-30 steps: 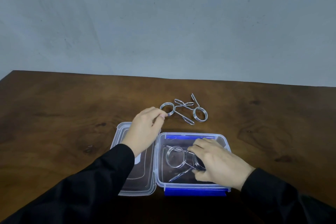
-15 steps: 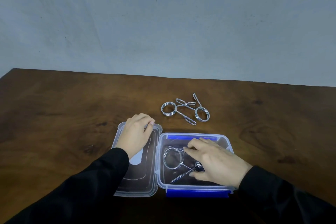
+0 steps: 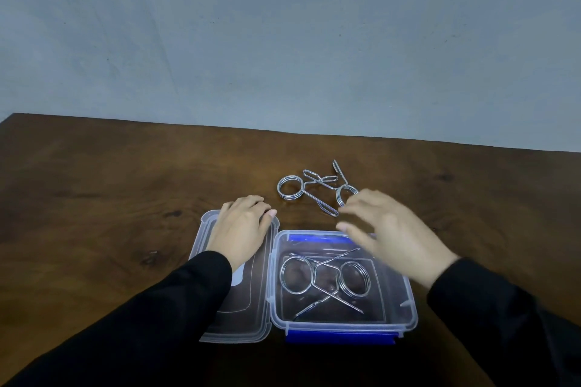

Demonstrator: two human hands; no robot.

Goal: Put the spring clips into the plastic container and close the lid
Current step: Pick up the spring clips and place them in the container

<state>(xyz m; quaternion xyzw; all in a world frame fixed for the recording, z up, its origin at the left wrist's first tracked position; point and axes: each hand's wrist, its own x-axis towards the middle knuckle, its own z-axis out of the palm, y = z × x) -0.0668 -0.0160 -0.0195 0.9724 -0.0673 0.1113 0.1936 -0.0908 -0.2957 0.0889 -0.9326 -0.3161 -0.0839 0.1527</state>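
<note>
Closest to the camera are two black sleeves, then the clear plastic container [image 3: 344,322] with blue latches front and back, sitting open on the wooden table [image 3: 94,198]. Two spring clips [image 3: 325,280] already lie inside it, crossed over each other with their coils side by side. The lid [image 3: 248,320] lies flat just left of the box, edge to edge with it, and the left hand [image 3: 242,229] rests palm-down on its far end, fingers together and a bit curled, holding nothing. The right hand [image 3: 390,234] hovers over the far right corner of the box, fingers spread and loosely bent, empty as far as I can tell, though it's motion-blurred so the fingertips are mushy. Past that, the last two spring clips [image 3: 314,190] sit tangled on the table, handles overlapping, and the right fingertips are right over the coil of the right-hand one. So I'd say we're about halfway: two in, two to go, lid not closed. Next move probably needs a pinch on that nearer coil or its handle, and since the pair is interlocked, lifting one may drag the other along. Hard to tell whether the fingers actually touch the coil yet, part of it is hidden behind them. Behind everything is just a plain grey wall [image 3: 283,41].
</note>
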